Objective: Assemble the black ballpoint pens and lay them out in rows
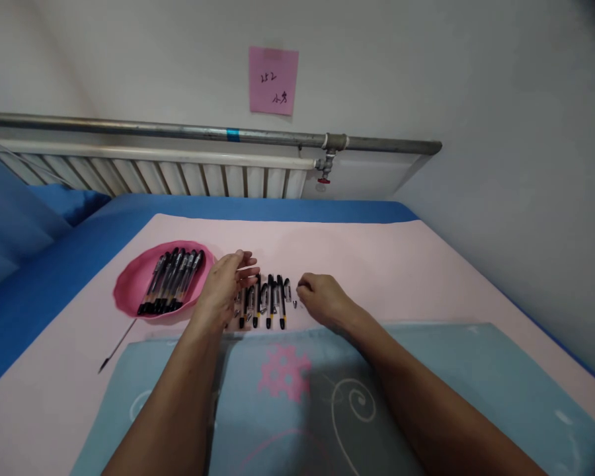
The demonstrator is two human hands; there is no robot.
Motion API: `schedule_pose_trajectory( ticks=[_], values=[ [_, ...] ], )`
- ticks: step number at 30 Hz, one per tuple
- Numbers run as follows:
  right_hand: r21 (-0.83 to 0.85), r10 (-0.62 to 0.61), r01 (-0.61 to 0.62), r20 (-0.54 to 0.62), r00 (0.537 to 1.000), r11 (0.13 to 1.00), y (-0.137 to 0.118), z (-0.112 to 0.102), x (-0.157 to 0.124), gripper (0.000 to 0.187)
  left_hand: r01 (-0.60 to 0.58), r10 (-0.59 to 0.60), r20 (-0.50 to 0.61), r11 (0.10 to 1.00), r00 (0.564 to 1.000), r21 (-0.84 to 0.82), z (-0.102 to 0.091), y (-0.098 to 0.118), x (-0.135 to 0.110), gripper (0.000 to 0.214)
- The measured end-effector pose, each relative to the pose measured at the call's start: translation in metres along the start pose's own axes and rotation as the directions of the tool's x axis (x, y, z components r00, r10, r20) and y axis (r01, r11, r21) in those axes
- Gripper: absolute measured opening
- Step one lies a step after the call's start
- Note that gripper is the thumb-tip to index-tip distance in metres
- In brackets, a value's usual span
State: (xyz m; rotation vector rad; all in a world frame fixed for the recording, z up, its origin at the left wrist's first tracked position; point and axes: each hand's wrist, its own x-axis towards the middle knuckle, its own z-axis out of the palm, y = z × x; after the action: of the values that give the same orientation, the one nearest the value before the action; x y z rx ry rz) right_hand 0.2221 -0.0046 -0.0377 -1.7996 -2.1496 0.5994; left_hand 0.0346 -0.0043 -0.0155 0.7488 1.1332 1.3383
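Observation:
My left hand (225, 287) rests over the left end of a row of black pens and pen parts (269, 301) on the pink sheet, its fingers stretched out and slightly apart. My right hand (322, 297) lies at the row's right end, fingers curled in a pinch near a small pen tip (294, 303); what it pinches is too small to name. A pink plate (129, 284) with several assembled black pens (171, 281) sits left of my left hand.
A loose thin refill (118, 345) lies below the plate. A pale blue patterned cloth (426, 396) covers the near side. A radiator (153, 175), a metal pipe and a pink note (273, 80) are on the wall behind.

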Motion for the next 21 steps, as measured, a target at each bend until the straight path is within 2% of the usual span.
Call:
schedule_pose_trajectory(
  ticks=[6, 12, 16, 21],
  values=[
    [0.015, 0.009, -0.012, 0.183, 0.983, 1.0, -0.01, -0.006, -0.005, 0.014, 0.014, -0.014, -0.004, 1.0, 1.0, 0.021, 0.0, -0.001, 0.001, 0.024],
    [0.013, 0.049, -0.053, 0.214, 0.976, 0.998, -0.014, -0.008, -0.009, 0.01, 0.01, -0.01, 0.005, 1.0, 1.0, 0.03, -0.001, -0.003, 0.002, 0.023],
    [0.032, 0.004, -0.013, 0.255, 0.967, 0.999, -0.013, -0.004, -0.01, 0.009, 0.014, -0.014, 0.001, 0.998, 1.0, 0.055, 0.001, -0.001, -0.001, 0.023],
    [0.137, -0.074, 0.041, 0.245, 0.967, 0.99, -0.01, 0.002, -0.01, 0.01, 0.024, -0.023, -0.003, 0.997, 1.0, 0.076, 0.004, 0.002, -0.004, 0.023]
  ],
)
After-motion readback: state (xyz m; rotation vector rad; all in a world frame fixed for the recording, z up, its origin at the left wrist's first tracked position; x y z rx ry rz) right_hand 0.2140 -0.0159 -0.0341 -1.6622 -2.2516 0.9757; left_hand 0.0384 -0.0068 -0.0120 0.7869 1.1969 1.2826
